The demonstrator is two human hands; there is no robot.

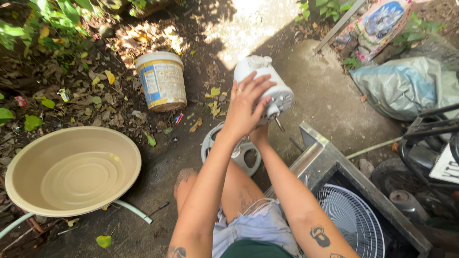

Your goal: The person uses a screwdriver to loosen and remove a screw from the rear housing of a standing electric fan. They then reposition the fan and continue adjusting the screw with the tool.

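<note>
While both hands clasp it, motor housing [267,88] tilts.

Left, on the dirt: wide tan basin [71,169], shallow water in the bottom, sitting on a pale curved pipe [134,210]. Behind it a white plastic bucket [162,80] with a blue and yellow label, upright, among dry leaves. Small dark-handled screwdriver [158,208] on the concrete, just beside the pipe's end. Right foreground: metal frame [330,157] with a white wire fan guard [354,220] lying inside it. Far right: part of a motorbike [430,157], wheel and dark bodywork. Behind it a grey-blue plastic sack [401,86], slumped. Top right: printed feed sack [380,26], leaning near weeds.
</note>
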